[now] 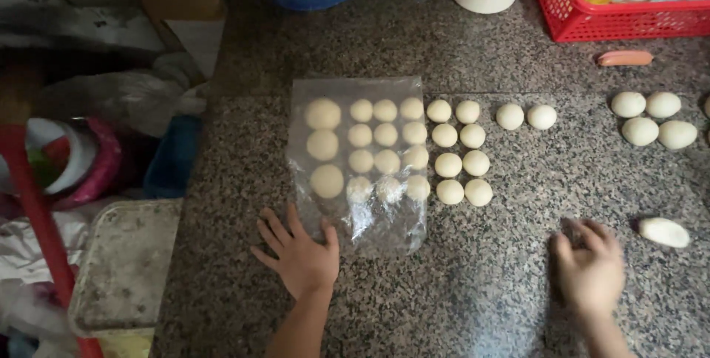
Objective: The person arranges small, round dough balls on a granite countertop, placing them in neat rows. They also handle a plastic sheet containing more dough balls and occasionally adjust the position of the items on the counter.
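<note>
Left hand (299, 254) — fingers spread, pressing the clear plastic sheet (360, 162) covering pale round dough balls (385, 136); right hand (589, 269) — blurred, fingers curling over the speckled granite counter (481, 284), near the red slotted plastic basket (592, 21).

Head-worn camera, looking steeply down, close over granite counter (473, 299)

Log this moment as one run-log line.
left hand: flat on plastic sheet edge | right hand: cupped on granite counter, blurred | dough balls: rows, some under sheet
</note>
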